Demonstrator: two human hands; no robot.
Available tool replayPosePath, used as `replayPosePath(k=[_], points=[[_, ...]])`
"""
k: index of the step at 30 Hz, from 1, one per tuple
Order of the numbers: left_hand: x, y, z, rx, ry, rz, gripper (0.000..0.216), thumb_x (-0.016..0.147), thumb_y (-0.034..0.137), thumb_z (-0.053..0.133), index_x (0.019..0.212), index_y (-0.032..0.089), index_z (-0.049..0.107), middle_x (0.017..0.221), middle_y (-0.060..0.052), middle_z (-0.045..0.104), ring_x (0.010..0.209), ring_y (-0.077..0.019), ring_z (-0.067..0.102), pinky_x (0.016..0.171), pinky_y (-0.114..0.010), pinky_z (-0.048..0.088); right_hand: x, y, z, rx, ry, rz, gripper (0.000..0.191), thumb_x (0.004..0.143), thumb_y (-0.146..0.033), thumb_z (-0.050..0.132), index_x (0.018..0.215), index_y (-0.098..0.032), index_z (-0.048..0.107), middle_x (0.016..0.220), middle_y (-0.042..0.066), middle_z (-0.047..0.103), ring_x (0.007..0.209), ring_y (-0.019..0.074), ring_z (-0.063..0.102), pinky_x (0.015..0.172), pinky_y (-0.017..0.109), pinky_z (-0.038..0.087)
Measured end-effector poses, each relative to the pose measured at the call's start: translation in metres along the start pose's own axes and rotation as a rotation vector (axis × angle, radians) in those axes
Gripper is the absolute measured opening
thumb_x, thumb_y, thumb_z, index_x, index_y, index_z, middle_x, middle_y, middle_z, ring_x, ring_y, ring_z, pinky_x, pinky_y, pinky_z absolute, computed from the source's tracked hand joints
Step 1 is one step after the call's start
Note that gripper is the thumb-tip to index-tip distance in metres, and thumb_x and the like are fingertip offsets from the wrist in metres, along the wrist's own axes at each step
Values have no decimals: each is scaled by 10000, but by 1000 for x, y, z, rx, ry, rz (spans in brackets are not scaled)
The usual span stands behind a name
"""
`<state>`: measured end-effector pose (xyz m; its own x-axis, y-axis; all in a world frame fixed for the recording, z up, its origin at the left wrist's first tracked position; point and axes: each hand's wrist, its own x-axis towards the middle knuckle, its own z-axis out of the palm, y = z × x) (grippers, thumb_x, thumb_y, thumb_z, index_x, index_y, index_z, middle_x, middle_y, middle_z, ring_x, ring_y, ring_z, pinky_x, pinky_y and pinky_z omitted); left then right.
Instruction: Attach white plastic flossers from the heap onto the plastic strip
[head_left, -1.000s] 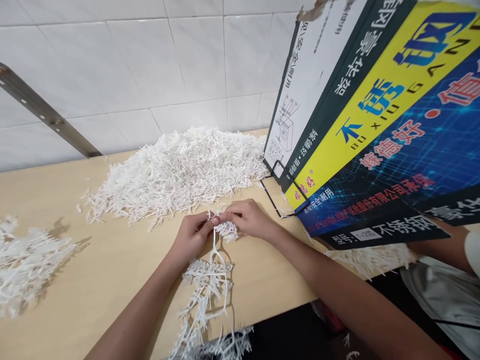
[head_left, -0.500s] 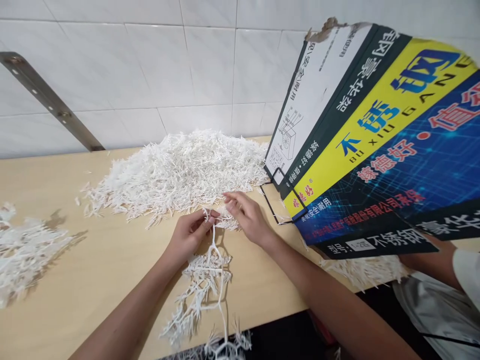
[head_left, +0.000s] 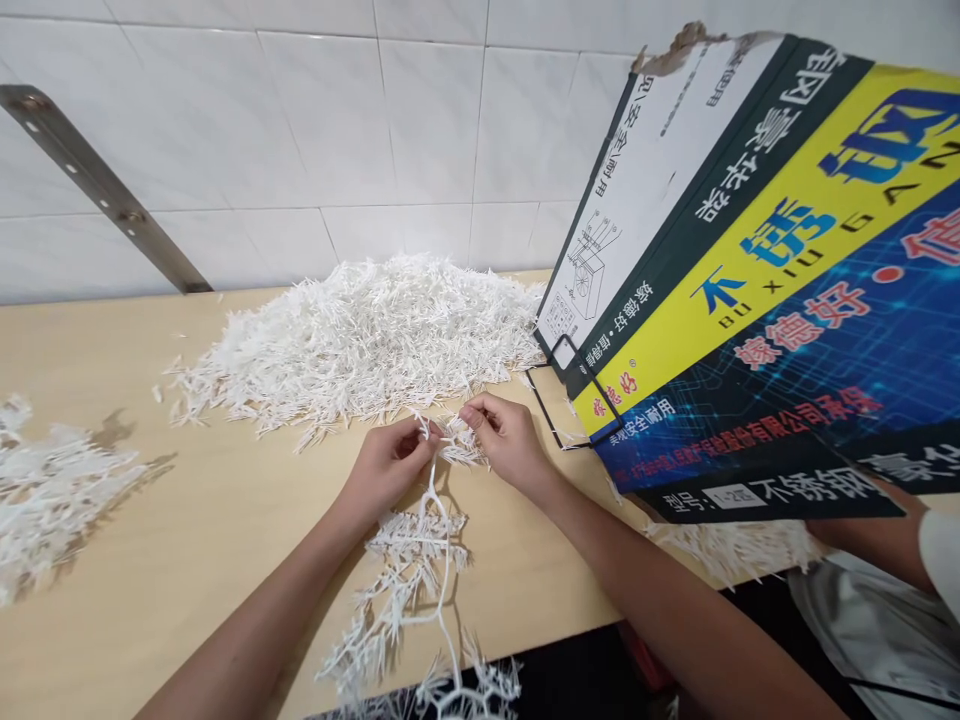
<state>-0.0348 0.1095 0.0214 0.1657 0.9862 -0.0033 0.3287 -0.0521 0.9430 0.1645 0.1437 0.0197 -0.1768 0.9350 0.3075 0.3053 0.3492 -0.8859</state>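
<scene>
My left hand (head_left: pixel 386 468) pinches the top of a white plastic sprue (head_left: pixel 420 560), a branched stem with rows of thin white sticks that hangs down over the table's front edge. My right hand (head_left: pixel 506 436) is closed on a small cluster of white sticks (head_left: pixel 459 444) at the top of the same sprue, right beside the left fingers. Just beyond both hands lies a big heap of loose white sticks (head_left: pixel 367 335) on the light wooden table (head_left: pixel 187 540).
A large printed cardboard box (head_left: pixel 757 270) leans over the table at the right, held by a black wire stand (head_left: pixel 559 395). Another person's arm (head_left: pixel 870 530) shows under it. More white sprues (head_left: pixel 45 495) lie at the left. A metal brace (head_left: pixel 97 185) crosses the tiled wall.
My right hand opened and reached toward the heap half a second ago, then came back and closed on the sprue's top sticks. The view shifted slightly.
</scene>
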Motion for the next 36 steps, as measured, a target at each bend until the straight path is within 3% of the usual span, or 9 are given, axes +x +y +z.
replayPosePath(k=[7, 12, 16, 19, 25, 27, 30, 33, 36], points=[[0, 11, 4, 118, -89, 17, 442, 925, 461, 628, 613, 176, 499, 570, 48, 379, 567, -103, 336, 558, -262, 251, -6, -5, 1, 57, -63, -16, 322, 982, -448, 594, 824, -181, 681, 725, 18, 628, 666, 145, 541, 619, 264, 425], [-2, 6, 0, 100, -146, 39, 321, 952, 368, 559, 693, 179, 546, 611, 27, 540, 582, -118, 461, 582, -248, 338, -2, -3, -1, 62, -230, -38, 441, 843, -501, 790, 1166, -207, 730, 947, 41, 695, 728, 144, 562, 667, 265, 459], [-2, 3, 0, 163, -159, 89, 301, 958, 349, 537, 709, 180, 538, 619, 30, 533, 588, -118, 460, 593, -245, 343, -1, -1, 0, 16, -315, -75, 324, 942, -480, 676, 867, -180, 776, 800, 26, 682, 675, 135, 543, 641, 268, 418], [1, 3, 1, 188, -163, 80, 377, 966, 397, 533, 660, 191, 456, 575, 50, 415, 565, -109, 372, 567, -248, 299, -4, 2, 2, -11, -161, -30, 457, 982, -479, 600, 680, -159, 722, 613, 1, 570, 604, 128, 493, 581, 268, 366], [1, 2, -4, 205, -210, 106, 369, 950, 386, 536, 646, 186, 472, 586, 42, 387, 573, -112, 347, 565, -258, 269, 1, 22, 0, 179, 257, 160, 527, 958, -648, 550, 762, -179, 690, 576, -24, 458, 489, 112, 374, 474, 266, 297], [-1, 2, -5, 193, -218, 106, 357, 946, 386, 545, 657, 183, 490, 593, 38, 390, 577, -112, 344, 563, -258, 266, 4, 24, -1, 244, 323, 188, 530, 974, -657, 512, 790, -186, 672, 617, -11, 495, 478, 110, 373, 458, 264, 300], [-2, 3, -5, 170, -143, 88, 379, 959, 415, 542, 662, 185, 494, 584, 40, 382, 566, -113, 344, 555, -259, 266, 4, 16, -3, 133, 143, 63, 396, 987, -556, 573, 1013, -195, 735, 899, 73, 690, 703, 161, 597, 604, 277, 458], [-1, 3, -2, 157, -91, 86, 385, 969, 435, 538, 678, 188, 486, 585, 45, 380, 567, -113, 356, 554, -254, 274, 0, 3, -5, 64, -37, -76, 428, 1032, -490, 517, 1353, -241, 652, 1297, 107, 688, 1095, 224, 647, 866, 322, 519], [0, 3, -1, 166, -106, 91, 397, 972, 428, 537, 669, 191, 440, 588, 50, 360, 566, -106, 336, 552, -252, 264, -3, -2, -5, 35, -223, -95, 425, 1016, -506, 545, 1309, -237, 696, 1233, 96, 731, 1071, 231, 665, 862, 328, 522]])
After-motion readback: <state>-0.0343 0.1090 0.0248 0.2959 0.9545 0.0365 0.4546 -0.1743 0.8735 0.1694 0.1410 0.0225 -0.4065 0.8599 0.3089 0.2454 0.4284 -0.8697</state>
